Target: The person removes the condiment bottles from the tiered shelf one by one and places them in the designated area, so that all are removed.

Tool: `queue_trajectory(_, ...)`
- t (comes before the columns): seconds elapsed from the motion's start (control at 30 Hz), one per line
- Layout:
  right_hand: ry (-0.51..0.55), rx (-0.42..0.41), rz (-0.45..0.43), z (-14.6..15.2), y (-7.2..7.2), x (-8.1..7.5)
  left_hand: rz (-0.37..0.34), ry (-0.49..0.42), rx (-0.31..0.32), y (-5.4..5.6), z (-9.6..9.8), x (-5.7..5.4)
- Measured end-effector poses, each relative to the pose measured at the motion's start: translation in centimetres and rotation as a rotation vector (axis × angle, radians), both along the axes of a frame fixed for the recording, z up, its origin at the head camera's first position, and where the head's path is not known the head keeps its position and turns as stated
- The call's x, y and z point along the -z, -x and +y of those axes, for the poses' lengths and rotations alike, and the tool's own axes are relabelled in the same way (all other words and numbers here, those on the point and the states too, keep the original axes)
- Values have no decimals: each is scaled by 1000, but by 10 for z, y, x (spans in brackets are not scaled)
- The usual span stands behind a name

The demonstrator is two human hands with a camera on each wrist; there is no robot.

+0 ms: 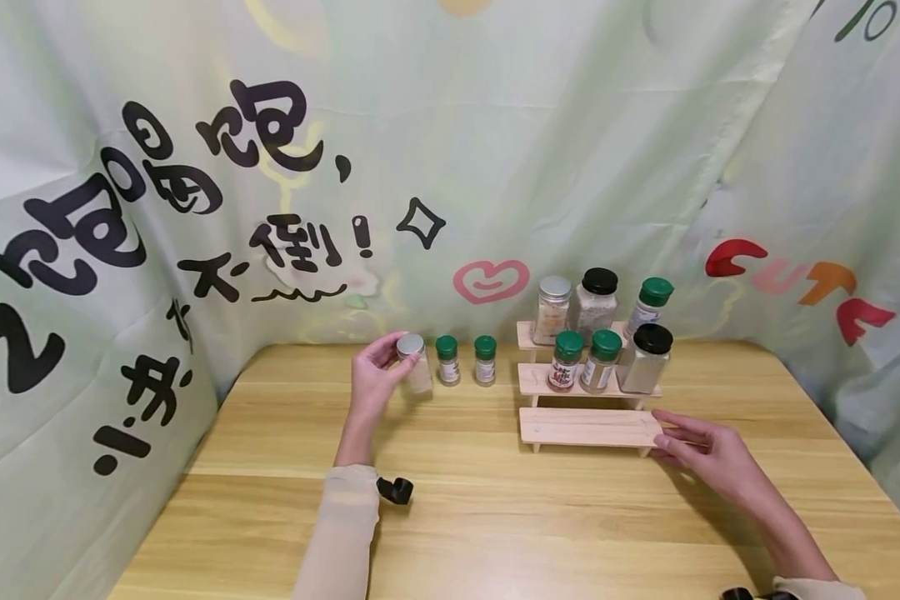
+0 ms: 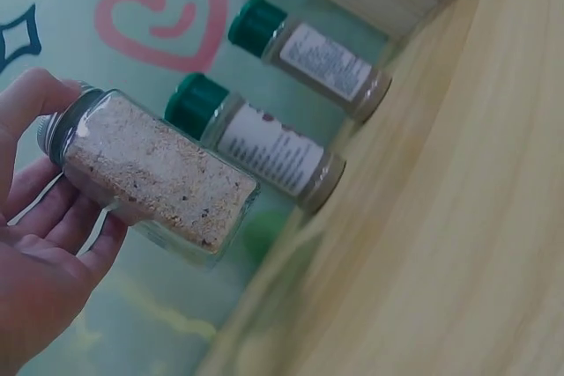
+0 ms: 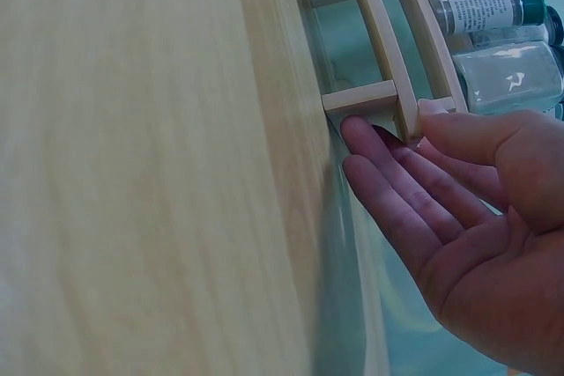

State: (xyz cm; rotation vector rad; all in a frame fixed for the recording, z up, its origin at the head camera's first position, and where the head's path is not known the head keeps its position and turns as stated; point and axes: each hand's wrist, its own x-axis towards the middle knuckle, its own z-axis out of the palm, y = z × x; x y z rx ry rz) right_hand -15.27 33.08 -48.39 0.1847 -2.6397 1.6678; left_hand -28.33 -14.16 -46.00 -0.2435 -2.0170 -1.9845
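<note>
My left hand (image 1: 375, 375) grips a square glass spice jar (image 2: 159, 169) by its silver lid and upper part. Speckled, pale brown seasoning fills most of that jar, and its base hangs just above the table. Right beside it stand two small green-capped spice bottles (image 1: 447, 360), labels facing out. On the other side, my right hand (image 1: 708, 454) holds the right end of the bottom step of a tiered wooden rack (image 1: 588, 427), thumb at the plank's edge and fingers by its leg (image 3: 361, 97). No jars stand on this bottom step.
The rack's middle step carries two green-capped bottles (image 1: 565, 361) and a black-lidded jar (image 1: 645, 360). On its top step are a silver-lidded jar (image 1: 553, 311), a black-lidded jar (image 1: 597, 302) and a green-capped bottle (image 1: 651, 302). A printed curtain (image 1: 435, 150) hangs behind the wooden table (image 1: 480, 517).
</note>
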Motion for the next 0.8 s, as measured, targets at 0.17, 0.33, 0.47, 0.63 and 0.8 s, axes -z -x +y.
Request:
queue_trajectory(0.17,7,3,4,0,0,-2,-27,6,24,8,-9,2)
queue_trajectory(0.33,5,5,1,2,-1,-2,-74,-14,51,16,-13,10)
queue_trajectory(0.47,-20,8,2,2,-2,-2,-93,-36,49,20,-15,17)
queue_trajectory(0.63,-30,18,12,1,-2,-1,-111,-54,59,23,-14,22)
queue_trajectory(0.8,-42,15,11,0,-2,-2,-110,-92,61,27,-13,27)
